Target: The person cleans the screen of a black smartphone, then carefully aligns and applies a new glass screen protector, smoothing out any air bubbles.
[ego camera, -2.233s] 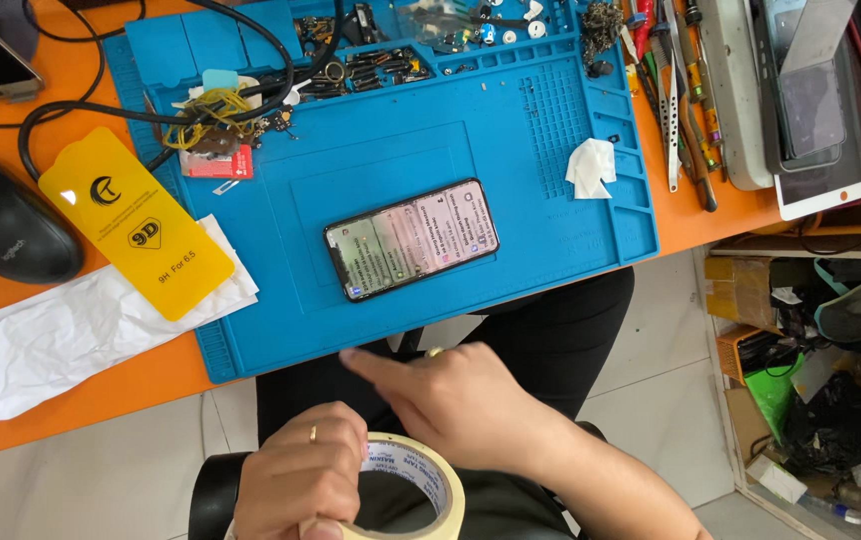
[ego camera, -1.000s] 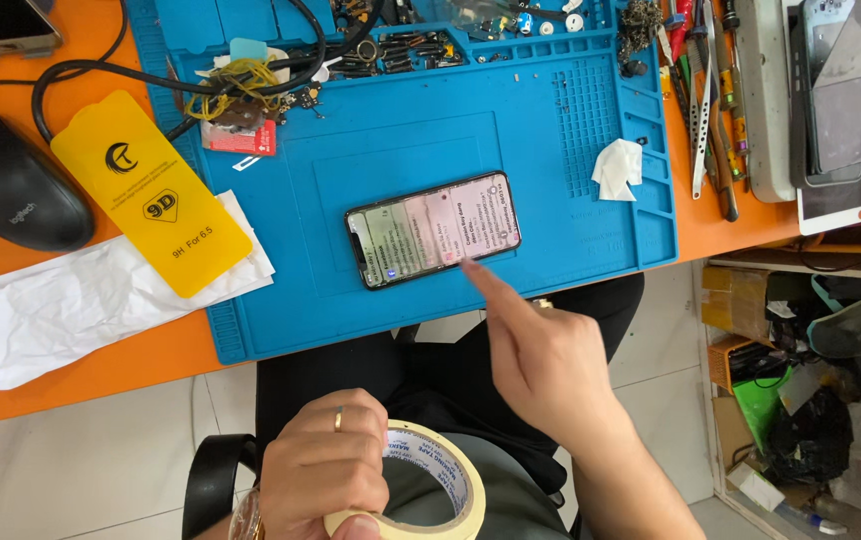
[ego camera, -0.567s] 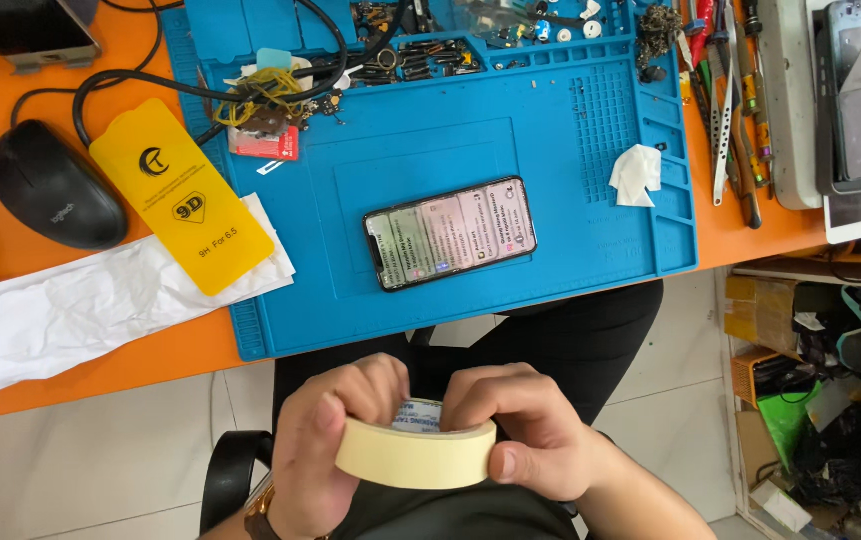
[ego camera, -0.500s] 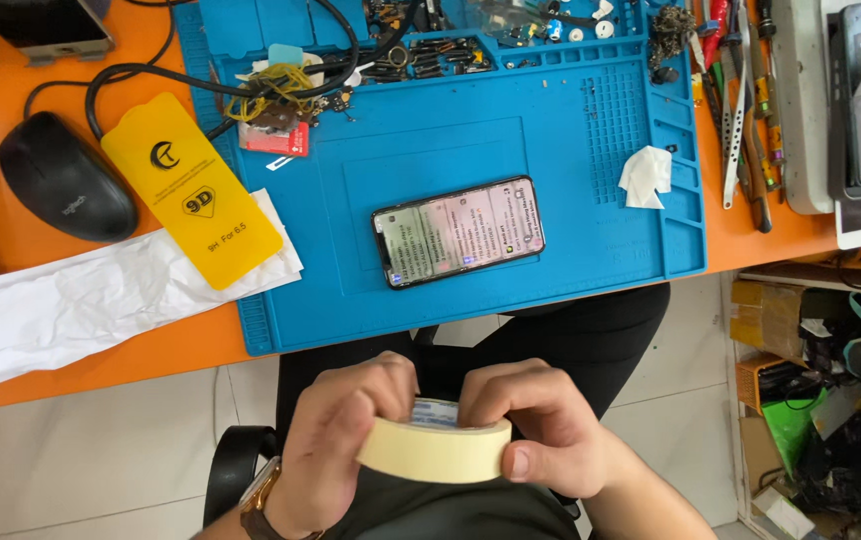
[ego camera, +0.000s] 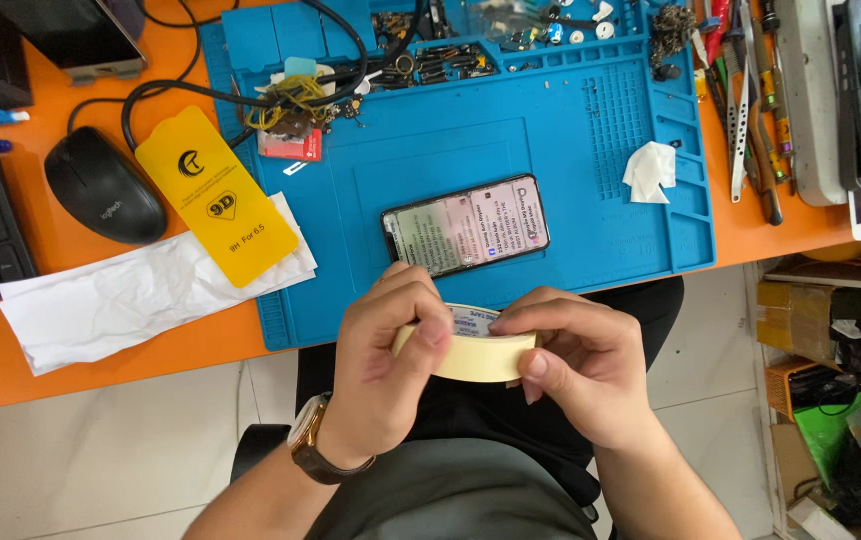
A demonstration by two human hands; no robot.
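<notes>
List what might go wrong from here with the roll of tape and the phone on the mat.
1. The cream masking-tape roll is pinched between the left hand and right hand over the lap, off the desk; a slip would likely drop it to the floor.
2. The black smartphone lies near the front edge of the blue silicone work mat, just above the hands; a jerk while peeling might knock it.

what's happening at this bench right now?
A person seated at an orange desk holds a roll of cream masking tape over their lap with both hands: left hand gripping one side, right hand the other, fingers on its outer face. Just beyond, a smartphone lies screen-up and lit on a blue repair mat. A yellow screen-protector packet, white paper and a black mouse sit to the left.
</notes>
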